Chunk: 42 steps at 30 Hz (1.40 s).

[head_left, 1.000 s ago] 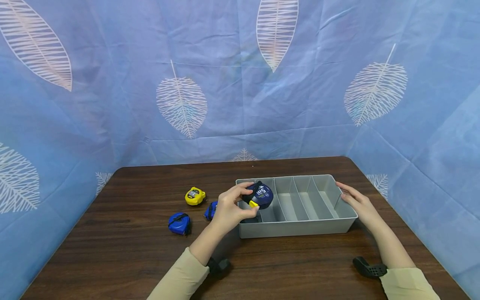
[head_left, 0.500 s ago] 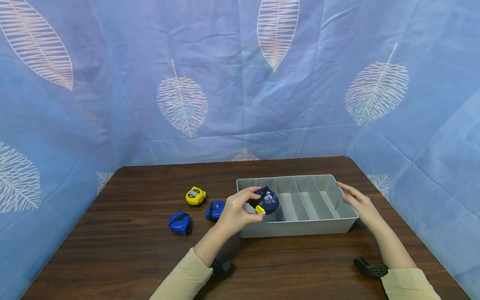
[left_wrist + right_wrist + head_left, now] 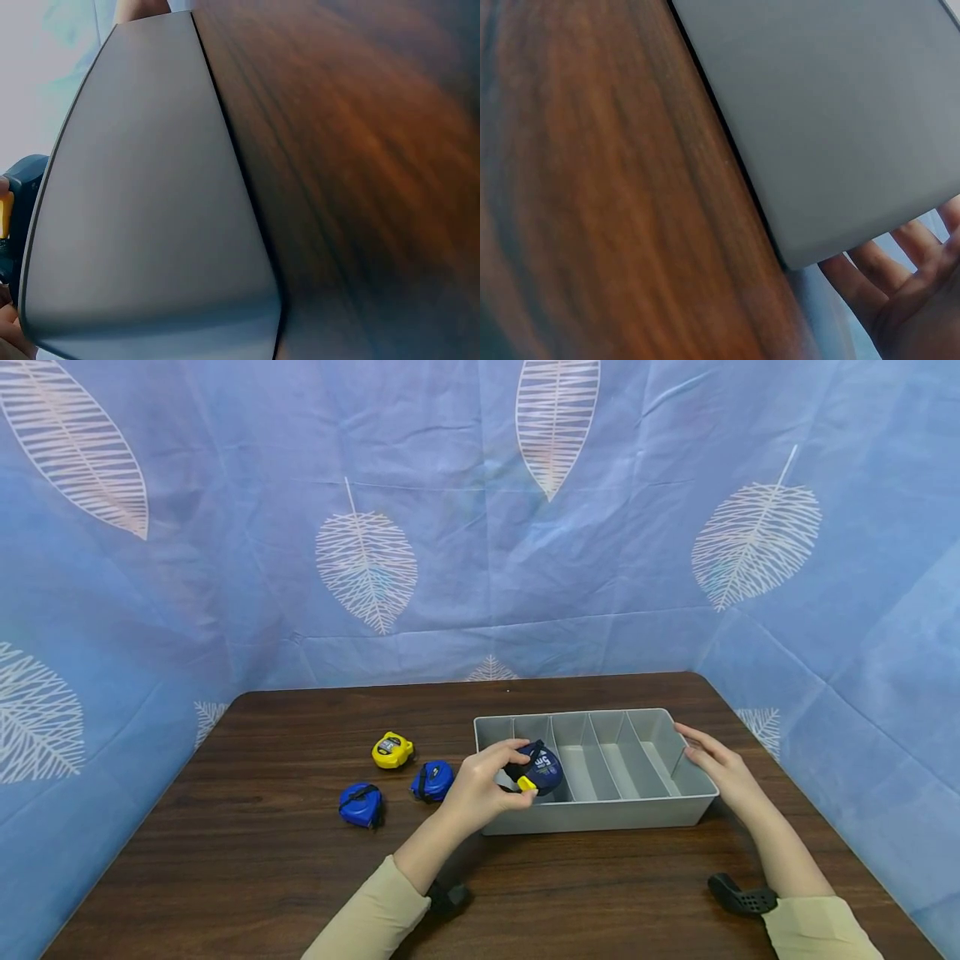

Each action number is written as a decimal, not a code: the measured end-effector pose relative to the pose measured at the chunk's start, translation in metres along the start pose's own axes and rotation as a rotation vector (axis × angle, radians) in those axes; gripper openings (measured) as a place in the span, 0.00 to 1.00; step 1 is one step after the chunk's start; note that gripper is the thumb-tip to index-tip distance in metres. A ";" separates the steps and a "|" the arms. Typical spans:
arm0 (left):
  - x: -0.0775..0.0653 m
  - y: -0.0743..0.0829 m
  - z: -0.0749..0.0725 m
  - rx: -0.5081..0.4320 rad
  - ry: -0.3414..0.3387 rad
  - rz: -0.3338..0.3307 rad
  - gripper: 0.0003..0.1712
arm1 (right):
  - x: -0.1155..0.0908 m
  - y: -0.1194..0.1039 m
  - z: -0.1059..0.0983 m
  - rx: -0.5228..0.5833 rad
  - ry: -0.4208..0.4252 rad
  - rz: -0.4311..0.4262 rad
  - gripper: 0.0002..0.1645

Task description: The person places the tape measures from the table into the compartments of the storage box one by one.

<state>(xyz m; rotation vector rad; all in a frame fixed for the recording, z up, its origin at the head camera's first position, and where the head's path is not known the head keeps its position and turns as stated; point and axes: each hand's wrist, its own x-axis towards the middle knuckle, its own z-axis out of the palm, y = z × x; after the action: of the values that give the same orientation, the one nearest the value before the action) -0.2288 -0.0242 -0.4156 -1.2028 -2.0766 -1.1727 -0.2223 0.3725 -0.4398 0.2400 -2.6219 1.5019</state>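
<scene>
My left hand (image 3: 480, 787) pinches a dark navy tape measure (image 3: 544, 770) marked 5m, with a yellow button, between thumb and fingers. It is at the second compartment from the left of a grey divided tray (image 3: 600, 814), low against the front rim. The left wrist view catches only part of the tape measure (image 3: 28, 180) past the tray's wall (image 3: 150, 180). My right hand (image 3: 729, 781) rests at the tray's right end. In the right wrist view its fingers (image 3: 874, 266) lie extended and spread against the end wall. My left hand hides part of the leftmost compartment.
Left of the tray, a yellow tape measure (image 3: 392, 750) and two blue tape measures, one nearer the tray (image 3: 432, 781) and one farther left (image 3: 361, 804), lie on the dark wooden table (image 3: 247, 852). A blue leaf-patterned cloth (image 3: 465, 568) hangs behind.
My left hand has moved right and down with the navy tape measure, from the left compartments to the second one. The nearer blue tape measure came into full view. My right hand stayed put.
</scene>
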 end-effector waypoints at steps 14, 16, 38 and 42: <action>0.000 0.001 0.003 0.046 -0.054 -0.002 0.21 | 0.000 -0.002 -0.001 0.008 -0.001 0.007 0.33; 0.001 0.002 0.003 0.054 -0.067 0.005 0.21 | 0.000 -0.002 -0.001 0.007 0.001 0.006 0.33; 0.004 0.008 0.005 0.197 -0.246 -0.018 0.22 | -0.001 -0.002 0.000 0.000 -0.007 -0.001 0.33; 0.004 0.008 0.005 0.217 -0.288 -0.029 0.24 | -0.001 -0.003 0.000 0.001 -0.009 -0.001 0.32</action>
<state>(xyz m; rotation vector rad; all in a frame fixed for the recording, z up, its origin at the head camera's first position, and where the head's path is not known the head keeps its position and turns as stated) -0.2241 -0.0158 -0.4120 -1.3005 -2.3670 -0.7970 -0.2207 0.3715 -0.4376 0.2492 -2.6270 1.5057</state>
